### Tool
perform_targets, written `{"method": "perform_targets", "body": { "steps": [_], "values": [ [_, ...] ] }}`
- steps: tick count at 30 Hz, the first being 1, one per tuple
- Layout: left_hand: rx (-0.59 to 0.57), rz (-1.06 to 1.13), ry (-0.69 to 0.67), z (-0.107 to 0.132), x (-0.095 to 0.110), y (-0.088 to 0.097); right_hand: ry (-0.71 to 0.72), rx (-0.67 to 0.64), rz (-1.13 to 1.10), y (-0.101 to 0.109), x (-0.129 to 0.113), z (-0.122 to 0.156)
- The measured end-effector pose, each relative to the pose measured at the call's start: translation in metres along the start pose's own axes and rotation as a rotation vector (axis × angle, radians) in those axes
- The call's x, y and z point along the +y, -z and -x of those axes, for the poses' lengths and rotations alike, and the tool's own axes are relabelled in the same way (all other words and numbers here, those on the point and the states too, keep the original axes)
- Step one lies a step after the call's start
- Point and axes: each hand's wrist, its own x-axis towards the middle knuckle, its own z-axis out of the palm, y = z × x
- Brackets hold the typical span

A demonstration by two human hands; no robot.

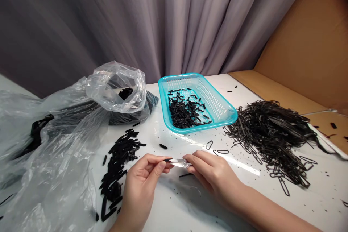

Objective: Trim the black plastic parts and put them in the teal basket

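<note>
Our left hand point(144, 185) and right hand point(212, 174) pinch a clear piece point(178, 162) over bare table point(174, 206), basket point(163, 105) edge farther off.

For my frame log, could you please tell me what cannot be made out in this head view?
All in the head view:
1. The small item pinched between the left hand and the right hand is clear with a dark end. It is too small to identify, and fingertips cover both ends.
2. The plastic bag has wrinkled film that blurs its black contents, and the left edge cuts it off.
3. The white object is cut off by the right edge.
</note>
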Motion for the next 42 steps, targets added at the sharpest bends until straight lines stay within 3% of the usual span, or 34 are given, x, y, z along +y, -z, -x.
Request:
{"method": "perform_targets", "body": {
  "steps": [27, 32, 38, 42],
  "values": [
    [0.013, -0.056, 0.003, 0.001, 0.002, -0.001, -0.017, 0.035, 0.025, 0.0, -0.002, -0.002],
    [0.001, -0.037, 0.015, -0.002, 0.002, -0.002, -0.013, 0.08, 0.027, 0.001, 0.0, -0.004],
    [0.036, 0.003, 0.042, -0.007, 0.002, 0.0, -0.122, 0.223, -0.04, 0.008, 0.009, -0.007],
    [0.041, 0.054, 0.058, -0.008, 0.002, 0.001, -0.134, 0.225, -0.048, 0.01, 0.013, -0.007]
  ]
}}
